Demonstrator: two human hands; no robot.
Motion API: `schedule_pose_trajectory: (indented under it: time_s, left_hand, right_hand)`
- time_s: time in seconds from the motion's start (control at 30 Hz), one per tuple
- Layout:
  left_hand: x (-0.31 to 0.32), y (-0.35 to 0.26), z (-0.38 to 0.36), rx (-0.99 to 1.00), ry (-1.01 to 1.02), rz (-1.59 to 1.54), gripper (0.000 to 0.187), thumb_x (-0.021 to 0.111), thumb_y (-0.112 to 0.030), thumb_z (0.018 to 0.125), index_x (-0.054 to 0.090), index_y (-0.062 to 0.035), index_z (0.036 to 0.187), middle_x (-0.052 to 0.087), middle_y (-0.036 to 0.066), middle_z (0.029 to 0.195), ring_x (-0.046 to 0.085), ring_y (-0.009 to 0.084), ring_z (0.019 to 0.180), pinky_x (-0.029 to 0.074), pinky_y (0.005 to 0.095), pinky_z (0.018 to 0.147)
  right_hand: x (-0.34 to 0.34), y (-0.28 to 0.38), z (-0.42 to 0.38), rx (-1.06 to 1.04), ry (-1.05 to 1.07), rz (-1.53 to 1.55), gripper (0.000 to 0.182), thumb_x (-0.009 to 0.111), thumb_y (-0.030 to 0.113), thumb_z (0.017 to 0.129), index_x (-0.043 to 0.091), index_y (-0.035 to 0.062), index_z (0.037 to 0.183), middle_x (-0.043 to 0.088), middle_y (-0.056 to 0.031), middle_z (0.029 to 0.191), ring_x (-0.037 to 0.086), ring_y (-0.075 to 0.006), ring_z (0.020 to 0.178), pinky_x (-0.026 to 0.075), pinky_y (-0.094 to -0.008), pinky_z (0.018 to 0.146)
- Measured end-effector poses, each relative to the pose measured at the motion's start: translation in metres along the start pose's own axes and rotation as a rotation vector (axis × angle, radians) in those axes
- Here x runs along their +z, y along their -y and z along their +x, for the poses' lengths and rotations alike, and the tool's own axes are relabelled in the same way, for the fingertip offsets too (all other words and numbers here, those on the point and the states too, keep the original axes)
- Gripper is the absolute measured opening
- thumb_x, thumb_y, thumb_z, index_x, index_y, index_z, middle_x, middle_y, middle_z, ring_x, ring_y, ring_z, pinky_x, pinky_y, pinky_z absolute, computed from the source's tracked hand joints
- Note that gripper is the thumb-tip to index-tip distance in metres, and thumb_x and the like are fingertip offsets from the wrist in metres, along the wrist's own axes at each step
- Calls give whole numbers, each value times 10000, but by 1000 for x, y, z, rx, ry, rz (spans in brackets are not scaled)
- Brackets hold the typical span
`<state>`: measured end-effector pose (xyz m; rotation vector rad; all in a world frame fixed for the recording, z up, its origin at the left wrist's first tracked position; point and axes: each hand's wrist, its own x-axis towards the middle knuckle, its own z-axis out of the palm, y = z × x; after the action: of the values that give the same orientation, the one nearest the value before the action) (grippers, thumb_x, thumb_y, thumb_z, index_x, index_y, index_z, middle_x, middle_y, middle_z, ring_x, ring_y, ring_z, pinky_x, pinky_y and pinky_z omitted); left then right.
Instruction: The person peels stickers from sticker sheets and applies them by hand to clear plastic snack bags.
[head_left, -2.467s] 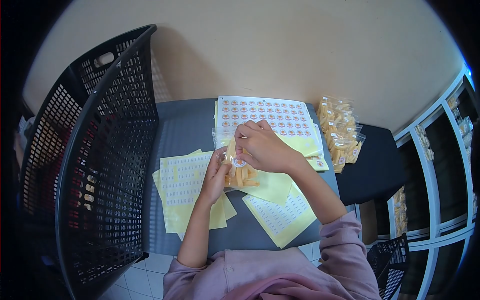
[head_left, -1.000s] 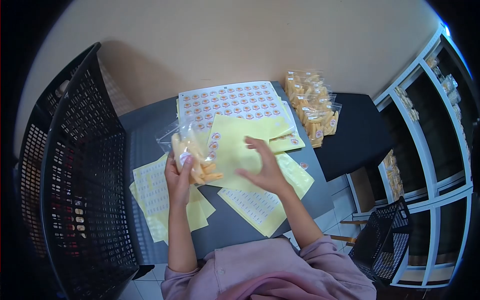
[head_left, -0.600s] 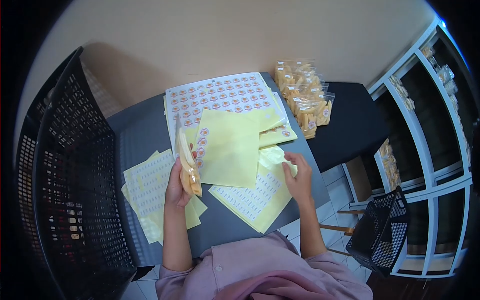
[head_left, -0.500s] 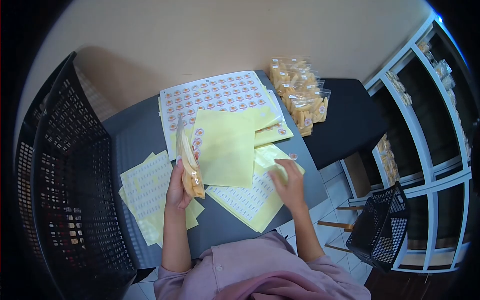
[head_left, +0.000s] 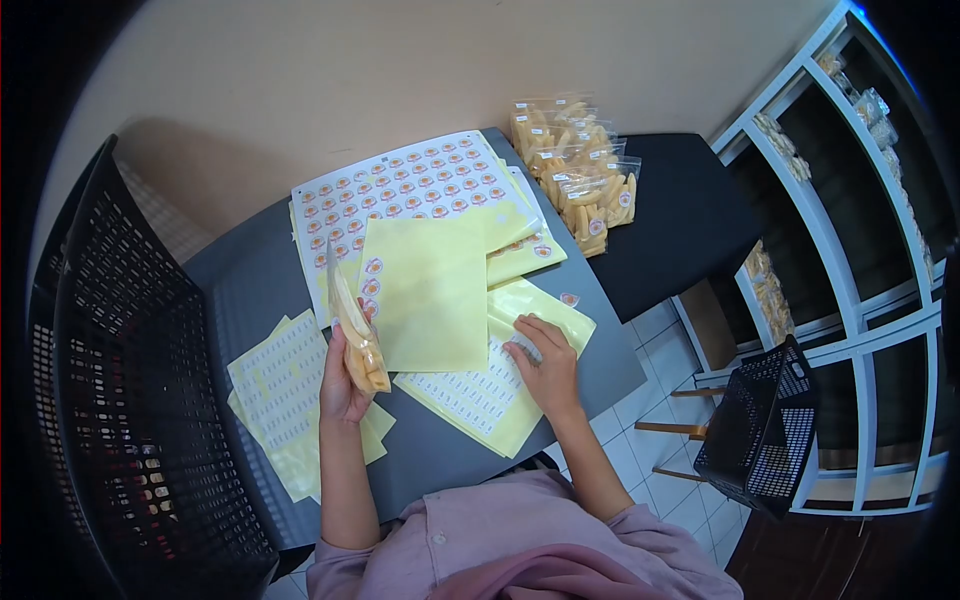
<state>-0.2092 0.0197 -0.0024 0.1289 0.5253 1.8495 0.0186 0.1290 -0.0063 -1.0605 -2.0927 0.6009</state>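
Note:
My left hand (head_left: pixel 343 382) grips a clear bag of yellow snack sticks (head_left: pixel 355 335), held upright and edge-on above the grey table (head_left: pixel 255 290). My right hand (head_left: pixel 545 362) rests fingertips-down on a yellow sheet of small white labels (head_left: pixel 478 388) near the table's front right. A large white sheet of round orange stickers (head_left: pixel 400 185) lies at the back. A blank yellow backing sheet (head_left: pixel 425 290) lies between the two hands.
A tall black mesh basket (head_left: pixel 120 400) stands at the left. Several filled snack bags (head_left: pixel 580 165) are piled on a black surface at the back right. More label sheets (head_left: pixel 275 385) lie at front left. White shelving (head_left: pixel 850 210) and a small black basket (head_left: pixel 760 430) are at right.
The bag left my right hand and stays in the left, turned edge-on. My right hand moved down to the label sheet at front right. The view shifted rightward.

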Motion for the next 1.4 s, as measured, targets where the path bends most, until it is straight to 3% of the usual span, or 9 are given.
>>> schedule_pose_trajectory:
  time_s: [0.17, 0.23, 0.33, 0.6, 0.87, 1.0, 1.13, 1.27, 1.4]
  left_hand:
    - [4, -2, -3, 12, 29, 28, 475, 361, -320, 907, 256, -63, 1293, 520, 50, 1084, 561, 139, 896, 492, 237, 674]
    - [11, -2, -5, 66, -25, 234, 435, 411, -296, 895, 341, -33, 1236, 493, 78, 1109, 519, 133, 955, 462, 272, 798]
    - [3, 0, -2, 94, -101, 412, 408, 427, -267, 892, 354, -31, 1217, 504, 84, 1097, 517, 132, 966, 461, 279, 797]
    - [19, 14, -1, 321, -214, 591, 464, 477, -106, 860, 270, -27, 1267, 454, 111, 1168, 477, 159, 1020, 402, 274, 864]
    - [45, 25, -8, 352, -10, 826, 573, 525, 22, 789, 222, -32, 1272, 451, 169, 1157, 463, 202, 1063, 392, 306, 883]
    - [50, 28, -11, 409, 47, 903, 636, 589, -2, 756, 216, -31, 1270, 460, 167, 1118, 482, 215, 1035, 396, 310, 879]
    - [55, 31, -14, 425, 14, 961, 660, 602, -2, 744, 210, -30, 1274, 460, 151, 1087, 482, 217, 1030, 396, 323, 883]
    - [47, 30, -13, 523, -7, 1167, 672, 603, 18, 720, 222, -29, 1271, 431, 147, 1125, 446, 218, 1075, 394, 330, 887]
    - [47, 30, -13, 577, 31, 1085, 666, 579, 45, 704, 232, -25, 1268, 403, 150, 1164, 419, 221, 1106, 387, 332, 893]
  right_hand:
    - [1, 1, 0, 19, -26, 29, 242, 671, 54, 665, 589, 13, 889, 591, -128, 957, 547, -253, 975, 449, -325, 804]
    - [0, 1, 0, 16, -23, 29, 228, 665, 52, 671, 586, 16, 882, 593, -126, 954, 547, -254, 980, 452, -327, 797]
    - [1, 0, 0, 20, -17, 34, 194, 647, 45, 687, 582, 20, 867, 595, -122, 953, 544, -259, 991, 457, -333, 786]
    - [3, -4, -1, -52, -19, 1, 106, 604, 22, 720, 572, 10, 821, 593, -126, 946, 529, -284, 1013, 454, -340, 790]
    - [-7, -17, 8, 282, -65, 599, 54, 593, 9, 723, 553, 8, 759, 557, -118, 994, 532, -239, 950, 388, -302, 845]
    - [-19, 42, 33, 1, -133, 434, 60, 623, 18, 698, 575, 24, 735, 522, -98, 941, 487, -192, 933, 363, -280, 822]
    - [1, 101, 49, -40, 6, 642, 102, 657, 78, 680, 598, 36, 752, 460, -53, 849, 449, -195, 815, 344, -315, 788]
    - [28, 121, 52, -54, 17, 601, 117, 659, 144, 692, 610, 60, 758, 453, -44, 869, 423, -199, 810, 315, -325, 771]
    - [38, 128, 52, -27, 14, 508, 129, 649, 203, 702, 620, 87, 752, 441, -33, 895, 389, -191, 825, 273, -329, 765]
